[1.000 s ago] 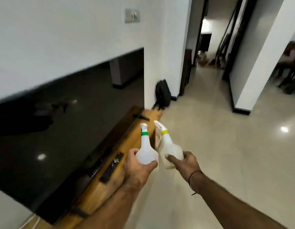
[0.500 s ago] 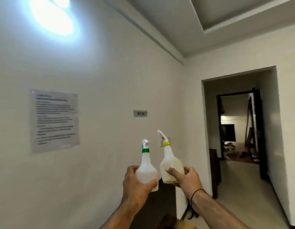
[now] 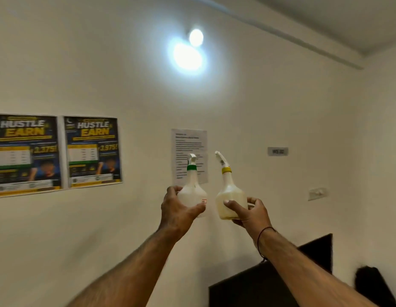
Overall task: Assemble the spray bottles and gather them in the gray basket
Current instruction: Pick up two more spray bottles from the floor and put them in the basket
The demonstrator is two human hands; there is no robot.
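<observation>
left hand [image 3: 178,212]: grasps green-collar bottle [image 3: 192,191]
right hand [image 3: 251,214]: grasps yellow-collar bottle [image 3: 229,199]
risk: basket out of view; tilted bottles could knock together

Posters [image 3: 59,152]: "HUSTLE EARN"; wall plate [image 3: 277,151]: perhaps "WS 02"

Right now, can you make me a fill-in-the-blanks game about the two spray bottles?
1. The left hand grips the bottle with the ____ collar.
2. The right hand grips the bottle with the ____ collar.
3. Two matching ____ hang on the wall.

Missing words: green, yellow, posters.
</observation>
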